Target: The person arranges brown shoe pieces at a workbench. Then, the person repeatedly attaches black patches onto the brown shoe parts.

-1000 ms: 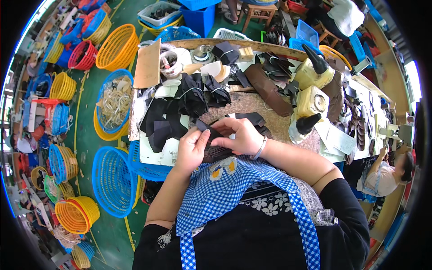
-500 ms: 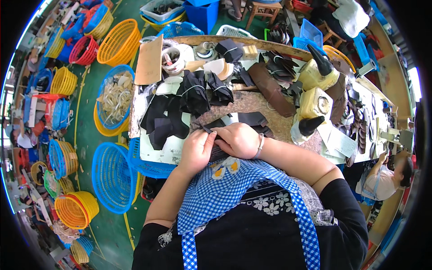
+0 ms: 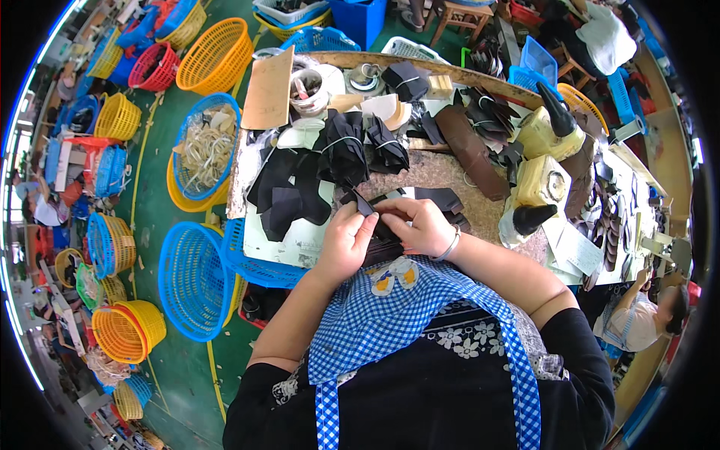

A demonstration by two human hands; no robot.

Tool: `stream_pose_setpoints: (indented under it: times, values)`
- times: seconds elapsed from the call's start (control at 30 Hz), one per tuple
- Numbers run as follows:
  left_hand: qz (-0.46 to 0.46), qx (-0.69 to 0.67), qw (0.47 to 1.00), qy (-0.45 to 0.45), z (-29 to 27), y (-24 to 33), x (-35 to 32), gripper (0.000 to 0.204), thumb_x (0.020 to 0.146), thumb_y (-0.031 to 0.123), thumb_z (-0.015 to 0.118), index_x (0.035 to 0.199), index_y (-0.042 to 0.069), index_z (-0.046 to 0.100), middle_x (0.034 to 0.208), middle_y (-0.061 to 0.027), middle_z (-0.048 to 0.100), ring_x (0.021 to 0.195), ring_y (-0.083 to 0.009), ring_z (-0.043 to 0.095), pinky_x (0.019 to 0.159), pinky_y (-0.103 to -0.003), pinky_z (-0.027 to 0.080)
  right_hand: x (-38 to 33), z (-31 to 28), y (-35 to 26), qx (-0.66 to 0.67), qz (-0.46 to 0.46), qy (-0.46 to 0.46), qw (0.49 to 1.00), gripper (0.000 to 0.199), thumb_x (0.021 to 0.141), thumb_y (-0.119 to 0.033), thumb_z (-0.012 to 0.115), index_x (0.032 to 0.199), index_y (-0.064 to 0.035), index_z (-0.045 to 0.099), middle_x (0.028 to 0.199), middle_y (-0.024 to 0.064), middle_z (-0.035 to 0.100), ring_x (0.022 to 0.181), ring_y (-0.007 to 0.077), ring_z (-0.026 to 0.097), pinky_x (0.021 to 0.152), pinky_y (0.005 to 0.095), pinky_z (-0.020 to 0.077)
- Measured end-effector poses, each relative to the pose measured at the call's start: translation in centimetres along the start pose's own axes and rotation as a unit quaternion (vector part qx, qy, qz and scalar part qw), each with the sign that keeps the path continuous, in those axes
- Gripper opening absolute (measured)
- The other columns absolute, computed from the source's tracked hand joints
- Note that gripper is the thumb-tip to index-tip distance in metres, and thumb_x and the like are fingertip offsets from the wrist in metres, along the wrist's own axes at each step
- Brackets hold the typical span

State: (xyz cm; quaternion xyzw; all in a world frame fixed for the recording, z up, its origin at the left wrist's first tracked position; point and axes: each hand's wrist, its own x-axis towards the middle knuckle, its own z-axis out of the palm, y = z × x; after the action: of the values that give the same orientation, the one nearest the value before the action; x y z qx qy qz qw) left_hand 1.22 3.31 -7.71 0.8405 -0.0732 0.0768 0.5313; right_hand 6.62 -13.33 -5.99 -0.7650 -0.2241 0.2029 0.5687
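Close in front of my apron, at the table's near edge, both hands are together. My left hand [image 3: 346, 238] pinches a thin black material piece [image 3: 364, 201], which sticks up beyond the thumb. Just to its right, my right hand [image 3: 424, 225] has curled fingers over more dark pieces; its fingertips point at the held piece, and what they grip is partly hidden. A stack of dark flat pieces [image 3: 381, 249] shows between the hands. Beyond the right hand lie other black cut pieces [image 3: 441, 198]. Left of my hands, flat black pieces [image 3: 283, 214] rest on a white sheet.
Tied black bundles [image 3: 344, 146], a brown strip [image 3: 471, 150] and a white tape roll [image 3: 308, 94] lie farther back. Two yellowish containers [image 3: 541, 180] with black pointed tops stand right. A blue basket [image 3: 196, 281] stands left on the floor. A co-worker [image 3: 645, 319] sits at right.
The hands have moved slightly apart. The black piece in my left hand now stands up more, and the dark stack between the hands shows more. The whole view has shifted a little.
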Motion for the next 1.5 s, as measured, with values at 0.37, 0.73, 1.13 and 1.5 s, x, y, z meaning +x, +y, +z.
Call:
stream_pose_setpoints:
  times: [0.37,0.73,1.13,1.5]
  values:
    - [0.025,0.051,0.998,-0.002,0.1,0.8,-0.1,0.012,0.080,0.008,0.056,0.073,-0.002,0.057,0.074,-0.0145,0.053,0.066,-0.0314,0.052,0.059,-0.039,0.041,0.2,-0.3,-0.1,-0.103,-0.087,0.018,0.991,0.019,0.076,-0.008,0.062,0.092,0.0013,0.066,0.084,0.0148,0.064,0.077,0.0259,0.063,0.068,0.0321,0.0503]
    - [0.091,0.158,0.983,0.010,0.7,0.9,-0.7,0.010,0.069,0.006,0.061,0.066,-0.001,0.055,0.073,-0.0125,0.052,0.070,-0.0306,0.051,0.061,-0.042,0.042,-0.6,0.2,-0.2,0.037,0.093,0.032,0.994,0.020,0.075,-0.016,0.068,0.086,0.0005,0.068,0.072,0.0111,0.067,0.064,0.0143,0.064,0.061,0.0254,0.0503]
    - [-0.313,-0.113,0.933,0.136,-4.0,-5.8,-0.3,0.026,0.083,0.022,0.065,0.070,0.001,0.058,0.068,-0.0068,0.056,0.059,-0.0148,0.052,0.058,-0.028,0.043,1.6,-2.6,4.8,-0.037,0.103,0.290,0.951,0.011,0.083,-0.010,0.051,0.087,-0.0016,0.057,0.063,0.0078,0.056,0.054,0.0162,0.053,0.054,0.0288,0.0441]
    - [-0.195,-0.030,0.979,-0.049,-1.9,-2.7,1.7,0.021,0.079,0.014,0.067,0.091,0.000,0.060,0.063,-0.0102,0.061,0.048,-0.0135,0.059,0.047,-0.027,0.045,2.8,-2.0,5.4,-0.224,-0.098,-0.053,0.968,0.030,0.075,-0.018,0.066,0.102,-0.0063,0.060,0.096,0.0130,0.063,0.088,0.0283,0.061,0.079,0.0373,0.0483]
